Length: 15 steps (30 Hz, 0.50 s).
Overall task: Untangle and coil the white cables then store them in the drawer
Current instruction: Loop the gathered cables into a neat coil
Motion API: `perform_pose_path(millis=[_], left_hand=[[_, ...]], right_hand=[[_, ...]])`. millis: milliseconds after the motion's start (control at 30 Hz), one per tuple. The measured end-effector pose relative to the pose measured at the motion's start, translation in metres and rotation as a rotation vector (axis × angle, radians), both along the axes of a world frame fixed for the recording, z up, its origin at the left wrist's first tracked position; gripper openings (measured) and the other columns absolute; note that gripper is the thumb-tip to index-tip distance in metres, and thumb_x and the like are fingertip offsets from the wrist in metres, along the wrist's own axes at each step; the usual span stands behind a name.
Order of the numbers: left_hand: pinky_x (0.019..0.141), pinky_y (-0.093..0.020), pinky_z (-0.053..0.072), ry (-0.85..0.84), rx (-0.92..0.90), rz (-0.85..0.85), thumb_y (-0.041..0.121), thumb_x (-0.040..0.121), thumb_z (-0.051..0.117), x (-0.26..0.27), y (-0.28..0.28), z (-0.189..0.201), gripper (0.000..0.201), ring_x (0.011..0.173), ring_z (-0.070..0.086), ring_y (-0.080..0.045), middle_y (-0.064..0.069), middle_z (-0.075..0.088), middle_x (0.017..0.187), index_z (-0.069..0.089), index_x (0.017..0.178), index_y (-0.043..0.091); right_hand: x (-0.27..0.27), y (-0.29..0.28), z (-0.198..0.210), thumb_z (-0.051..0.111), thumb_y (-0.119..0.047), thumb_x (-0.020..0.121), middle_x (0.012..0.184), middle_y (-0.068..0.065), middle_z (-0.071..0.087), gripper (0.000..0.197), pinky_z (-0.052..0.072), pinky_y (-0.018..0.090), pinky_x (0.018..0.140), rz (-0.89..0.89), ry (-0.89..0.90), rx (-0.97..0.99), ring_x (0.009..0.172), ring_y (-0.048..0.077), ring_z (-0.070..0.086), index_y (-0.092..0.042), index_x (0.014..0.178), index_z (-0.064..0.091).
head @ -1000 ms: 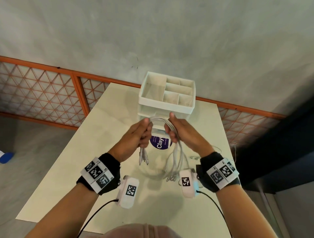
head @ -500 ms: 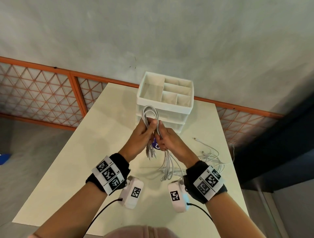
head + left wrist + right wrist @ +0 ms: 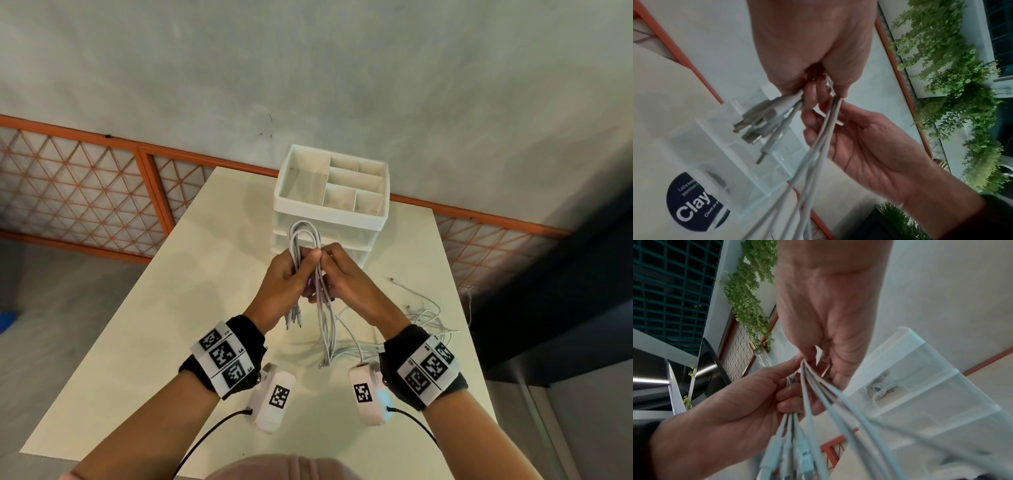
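Both hands meet in front of the white drawer unit (image 3: pixel 352 219) and hold one bundle of white cables (image 3: pixel 304 238), folded into a narrow loop that stands above the fingers. My left hand (image 3: pixel 303 262) grips the bundle with its thumb on top, and the plug ends (image 3: pixel 293 317) dangle below it. My right hand (image 3: pixel 330 274) pinches the long strands (image 3: pixel 325 335), which hang down to the table. In the left wrist view the connectors (image 3: pixel 760 120) stick out of my left hand (image 3: pixel 816 91). In the right wrist view the strands (image 3: pixel 838 402) run from my right hand (image 3: pixel 818 360).
More loose white cables (image 3: pixel 426 318) lie tangled on the cream table (image 3: pixel 164 325) to the right. A clear drawer (image 3: pixel 740 162) with a dark round sticker (image 3: pixel 692 203) sits under the hands. Beyond the table are an orange lattice rail (image 3: pixel 85 192) and a grey wall.
A second ago the hands were apart with a wide loop between them. They have come together, folding the loop narrow and upright; the bundle now sits slightly higher.
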<state>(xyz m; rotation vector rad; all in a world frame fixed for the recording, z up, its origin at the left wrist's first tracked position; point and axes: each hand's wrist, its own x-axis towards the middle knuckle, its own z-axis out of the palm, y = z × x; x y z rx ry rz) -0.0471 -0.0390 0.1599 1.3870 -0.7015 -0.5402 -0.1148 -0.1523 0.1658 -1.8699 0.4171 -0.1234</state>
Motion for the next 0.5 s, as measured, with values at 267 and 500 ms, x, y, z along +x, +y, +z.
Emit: perform_pose_path(millis=[267, 500], left_hand=[[0.044, -0.01, 0.027, -0.127, 0.148, -0.044, 0.025, 0.098, 0.046, 0.008, -0.005, -0.011, 0.028, 0.038, 0.028, -0.004, 0.014, 0.031, 0.041, 0.049, 0.07, 0.023], [0.062, -0.018, 0.034, -0.233, 0.183, -0.067, 0.033, 0.094, 0.053, 0.01, -0.007, -0.016, 0.024, 0.057, 0.038, -0.004, 0.013, 0.041, 0.064, 0.052, 0.082, 0.012]], right_hand=[[0.011, -0.023, 0.033, 0.05, -0.006, 0.091, 0.127, -0.002, 0.059, 0.052, 0.055, 0.031, 0.089, 0.066, -0.116, -0.274, 0.104, 0.016, 0.064, -0.036, 0.134, 0.047], [0.023, -0.022, 0.048, 0.057, -0.001, 0.08, 0.102, 0.007, 0.075, 0.041, 0.054, 0.036, 0.086, 0.089, -0.066, -0.493, 0.09, 0.023, 0.069, -0.021, 0.114, 0.069]])
